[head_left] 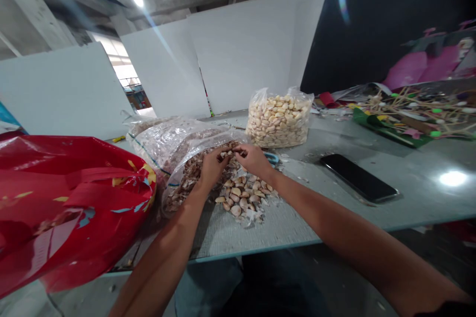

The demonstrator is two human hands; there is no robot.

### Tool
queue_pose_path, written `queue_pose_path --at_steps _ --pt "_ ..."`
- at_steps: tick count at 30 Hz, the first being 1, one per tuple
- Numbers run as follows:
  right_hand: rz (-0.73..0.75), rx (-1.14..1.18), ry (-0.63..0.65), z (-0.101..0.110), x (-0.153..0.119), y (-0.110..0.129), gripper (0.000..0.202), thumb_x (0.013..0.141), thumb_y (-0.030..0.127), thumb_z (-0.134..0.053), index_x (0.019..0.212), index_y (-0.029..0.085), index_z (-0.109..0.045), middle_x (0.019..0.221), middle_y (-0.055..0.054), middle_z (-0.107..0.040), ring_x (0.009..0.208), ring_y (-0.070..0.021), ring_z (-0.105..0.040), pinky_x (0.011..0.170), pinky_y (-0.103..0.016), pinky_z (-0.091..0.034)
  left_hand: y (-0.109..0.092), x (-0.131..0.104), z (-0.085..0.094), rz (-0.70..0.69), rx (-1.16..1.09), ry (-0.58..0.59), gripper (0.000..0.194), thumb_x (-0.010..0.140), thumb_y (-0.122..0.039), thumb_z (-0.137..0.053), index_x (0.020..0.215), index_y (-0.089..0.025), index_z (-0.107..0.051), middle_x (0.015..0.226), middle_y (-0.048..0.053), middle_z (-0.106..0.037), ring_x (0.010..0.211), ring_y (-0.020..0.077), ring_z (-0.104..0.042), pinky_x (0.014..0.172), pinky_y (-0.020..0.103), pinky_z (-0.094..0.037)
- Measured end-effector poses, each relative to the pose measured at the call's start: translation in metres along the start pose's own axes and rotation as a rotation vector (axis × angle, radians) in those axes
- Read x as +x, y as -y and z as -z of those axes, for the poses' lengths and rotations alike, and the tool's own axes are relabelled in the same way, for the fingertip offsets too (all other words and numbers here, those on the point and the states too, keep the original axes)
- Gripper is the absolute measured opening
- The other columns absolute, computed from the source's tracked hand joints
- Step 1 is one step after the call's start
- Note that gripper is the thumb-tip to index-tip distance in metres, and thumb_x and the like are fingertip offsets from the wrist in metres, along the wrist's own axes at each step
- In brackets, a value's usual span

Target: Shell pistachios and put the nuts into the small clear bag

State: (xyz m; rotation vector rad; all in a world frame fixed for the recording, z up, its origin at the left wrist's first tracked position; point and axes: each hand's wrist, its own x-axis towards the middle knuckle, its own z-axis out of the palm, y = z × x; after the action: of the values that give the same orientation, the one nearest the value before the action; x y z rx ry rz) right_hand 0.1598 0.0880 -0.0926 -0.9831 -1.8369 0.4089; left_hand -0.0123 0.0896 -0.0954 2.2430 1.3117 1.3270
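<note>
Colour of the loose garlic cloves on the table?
Tan to cream: loose, curved garlic cloves, best in the head view.

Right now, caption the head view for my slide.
Hands close together by loose garlic cloves, with a clear bag of pale cloves standing beyond.

One clove heap (244, 193), one peeled-clove bag (278, 121), one red bag (100, 208), one phone (359, 177) — two hands (255, 159).

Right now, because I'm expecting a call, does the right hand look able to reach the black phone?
Probably yes: the phone lies uncovered on the table, with nothing tall between it and the right hand, though that hand is busy near garlic cloves.
</note>
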Motion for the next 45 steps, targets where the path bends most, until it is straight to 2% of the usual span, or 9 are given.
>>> queue_pose_path --at_steps 6,12,15,19,23,28,35,38,45 --pt "0.008 0.019 0.052 0.004 0.001 0.0 0.023 0.082 0.027 -0.052 0.087 0.016 -0.071 0.082 -0.004 -0.071 0.074 -0.0163 -0.063 0.068 -0.025 -0.044 -0.002 -0.001 0.001 -0.053 -0.003 0.01 0.032 0.078 -0.019 -0.06 0.109 -0.02 -0.068 0.092 0.004 -0.07 0.064 0.0107 -0.056 0.064 0.021 -0.045" --pt "0.014 -0.137 0.046 0.006 0.001 0.006 0.017 0.077 0.021 -0.055 0.083 0.016 -0.071 0.079 -0.004 -0.07 0.071 -0.015 -0.059 0.065 -0.024 -0.04 -0.006 -0.002 0.003 -0.097 0.034 0.025 0.031 0.078 -0.019 -0.061 0.108 -0.02 -0.069 0.097 0.005 -0.069 0.06 0.0096 -0.054 0.062 0.022 -0.044" --pt "0.016 -0.197 0.024 0.006 0.001 0.008 0.017 0.076 0.019 -0.055 0.083 0.015 -0.07 0.08 -0.005 -0.07 0.07 -0.0157 -0.058 0.065 -0.025 -0.04 -0.007 -0.002 0.001 -0.082 0.024 0.016 0.029 0.079 -0.019 -0.06 0.106 -0.02 -0.07 0.086 0.004 -0.069 0.058 0.0097 -0.052 0.06 0.021 -0.043" --pt "0.004 -0.172 -0.014 0.005 0.001 0.005 0.016 0.075 0.02 -0.056 0.083 0.016 -0.069 0.078 -0.004 -0.069 0.07 -0.0154 -0.059 0.065 -0.024 -0.04 -0.003 -0.002 -0.003 0.009 -0.048 0.006 0.029 0.08 -0.023 -0.059 0.107 -0.018 -0.069 0.062 0.0 -0.063 0.05 0.0095 -0.048 0.052 0.02 -0.038" --pt "-0.009 -0.092 -0.056 0.005 0.002 0.002 0.017 0.078 0.022 -0.054 0.085 0.016 -0.069 0.074 -0.003 -0.068 0.066 -0.0138 -0.059 0.064 -0.023 -0.042 0.003 -0.002 -0.006 0.053 -0.122 -0.024 0.03 0.079 -0.024 -0.06 0.107 -0.018 -0.069 0.058 -0.001 -0.061 0.049 0.0096 -0.049 0.05 0.019 -0.037" --pt "0.072 -0.083 -0.002 0.006 0.001 0.004 0.019 0.081 0.025 -0.055 0.088 0.016 -0.07 0.085 -0.005 -0.071 0.076 -0.0161 -0.062 0.07 -0.025 -0.044 0.005 -0.002 -0.004 0.034 -0.069 -0.044 0.03 0.078 -0.022 -0.06 0.106 -0.018 -0.07 0.067 0.001 -0.067 0.052 0.0097 -0.051 0.053 0.02 -0.04" --pt "0.053 -0.178 0.056 0.007 0.001 0.004 0.019 0.082 0.024 -0.054 0.087 0.017 -0.071 0.086 -0.005 -0.072 0.079 -0.0171 -0.063 0.07 -0.025 -0.043 -0.002 -0.001 0.0 -0.07 0.1 -0.02 0.029 0.077 -0.018 -0.062 0.104 -0.022 -0.071 0.096 0.005 -0.071 0.063 0.0116 -0.057 0.066 0.023 -0.046" --pt "0.069 -0.236 0.039 0.005 0.0 0.006 0.018 0.079 0.02 -0.055 0.086 0.017 -0.071 0.087 -0.006 -0.071 0.08 -0.0176 -0.062 0.071 -0.025 -0.042 -0.005 -0.001 0.0 -0.092 0.127 -0.024 0.029 0.076 -0.016 -0.062 0.102 -0.023 -0.071 0.099 0.004 -0.071 0.066 0.0121 -0.058 0.068 0.024 -0.046" --pt "-0.046 -0.151 -0.055 0.003 0.002 0.001 0.019 0.076 0.024 -0.054 0.087 0.017 -0.068 0.078 -0.003 -0.069 0.069 -0.0147 -0.061 0.065 -0.023 -0.042 -0.002 -0.002 -0.004 0.025 -0.01 -0.047 0.025 0.079 -0.024 -0.061 0.102 -0.021 -0.071 0.075 0.002 -0.071 0.057 0.0116 -0.055 0.06 0.023 -0.044"
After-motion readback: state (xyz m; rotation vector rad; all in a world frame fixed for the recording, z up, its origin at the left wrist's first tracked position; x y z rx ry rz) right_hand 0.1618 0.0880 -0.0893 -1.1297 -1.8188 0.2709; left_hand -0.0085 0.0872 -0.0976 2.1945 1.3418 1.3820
